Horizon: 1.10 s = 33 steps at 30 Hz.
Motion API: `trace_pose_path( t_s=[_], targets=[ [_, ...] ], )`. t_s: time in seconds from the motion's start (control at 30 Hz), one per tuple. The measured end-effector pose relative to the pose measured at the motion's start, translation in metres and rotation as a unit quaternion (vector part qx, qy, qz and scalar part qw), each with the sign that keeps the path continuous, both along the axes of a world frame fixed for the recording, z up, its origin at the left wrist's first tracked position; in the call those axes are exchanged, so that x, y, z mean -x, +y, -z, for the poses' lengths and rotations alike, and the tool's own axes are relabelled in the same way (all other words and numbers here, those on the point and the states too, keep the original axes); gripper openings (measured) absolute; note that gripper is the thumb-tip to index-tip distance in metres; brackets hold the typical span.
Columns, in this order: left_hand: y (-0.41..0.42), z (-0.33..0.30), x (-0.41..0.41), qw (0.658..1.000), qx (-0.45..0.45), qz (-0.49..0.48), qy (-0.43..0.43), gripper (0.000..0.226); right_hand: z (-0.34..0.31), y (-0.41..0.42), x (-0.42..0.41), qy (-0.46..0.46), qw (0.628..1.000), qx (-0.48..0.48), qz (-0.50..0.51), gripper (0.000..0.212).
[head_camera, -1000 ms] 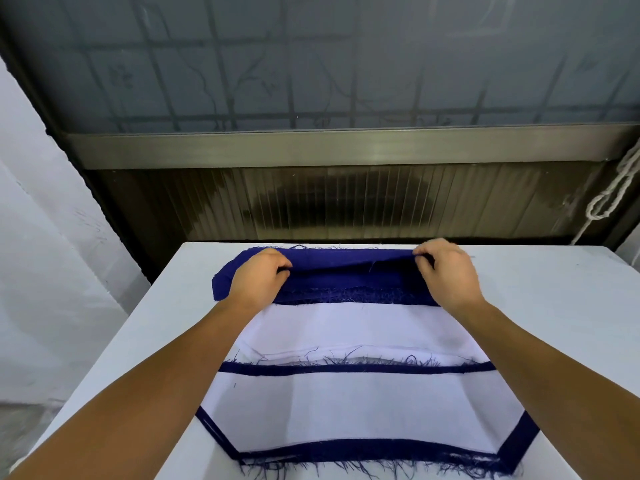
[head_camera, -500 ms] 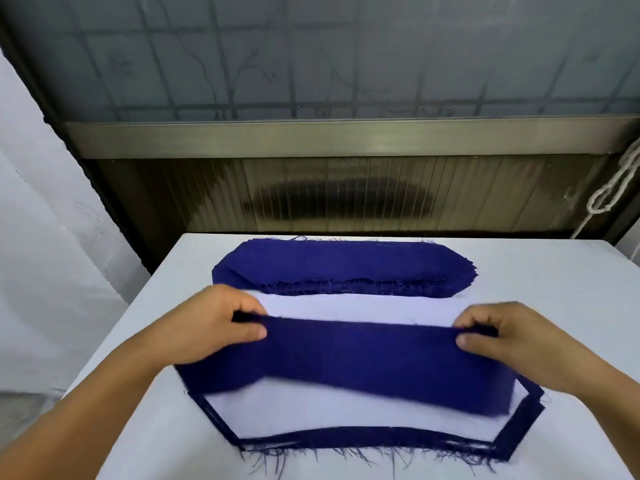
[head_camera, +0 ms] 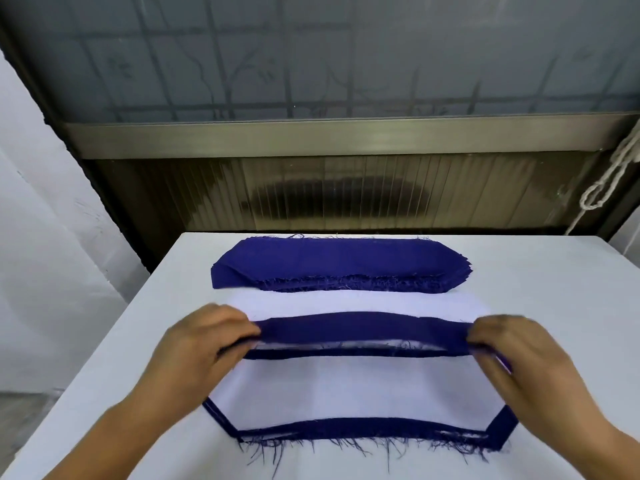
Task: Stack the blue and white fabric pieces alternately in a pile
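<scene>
Hands grip one blue fabric piece (head_camera: 363, 327) by its ends, left hand (head_camera: 204, 344) and right hand (head_camera: 512, 351) pinching it taut above the white fabric piece (head_camera: 346, 389) topping the near pile; blue stack (head_camera: 339, 263) lies farther back on the bench (head_camera: 536, 271).

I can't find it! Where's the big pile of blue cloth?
The blue pile lies at the table's far edge, centred, beyond both hands.

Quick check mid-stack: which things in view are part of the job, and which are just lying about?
Job:
- blue piece gripped by left hand and right hand
- blue stack
- blue-and-white pile

Just there:
- table
- rope
- window rail
</scene>
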<state>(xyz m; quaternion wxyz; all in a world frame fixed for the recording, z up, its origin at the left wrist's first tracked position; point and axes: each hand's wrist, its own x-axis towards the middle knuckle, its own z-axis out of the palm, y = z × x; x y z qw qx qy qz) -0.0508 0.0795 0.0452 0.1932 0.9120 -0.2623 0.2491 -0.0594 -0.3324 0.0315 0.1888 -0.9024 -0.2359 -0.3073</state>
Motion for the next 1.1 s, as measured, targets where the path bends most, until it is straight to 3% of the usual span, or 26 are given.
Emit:
trace_pose_path(
  t_s=[0.17, 0.27, 0.67, 0.87, 1.1],
  targets=[
    [-0.001, 0.068, 0.023, 0.995, -0.088, 0.043, 0.018, 0.035, 0.068, 0.002, 0.022, -0.018, 0.996, 0.065, -0.056, 0.054],
    [-0.001, 0.082, 0.027, 0.996, -0.073, 0.043, 0.029, 0.046, 0.075, 0.002, 0.024, -0.001, 0.999, 0.032, -0.04, 0.053],
    [0.0, 0.087, 0.033, 0.993, -0.081, 0.062, -0.054, 0.04, 0.082, -0.005, 0.023, -0.013, 0.999, 0.024, -0.023, 0.046],
    [0.001, 0.085, 0.031, 0.993, -0.089, 0.08, 0.0, 0.036, 0.082, -0.005, 0.024, 0.011, 1.0, 0.005, -0.022, 0.046],
    [0.0, 0.06, 0.037, 0.982, -0.114, 0.067, 0.131, 0.031, 0.055, 0.005, 0.022, 0.08, 0.996, 0.028, -0.022, 0.046]
  ],
)
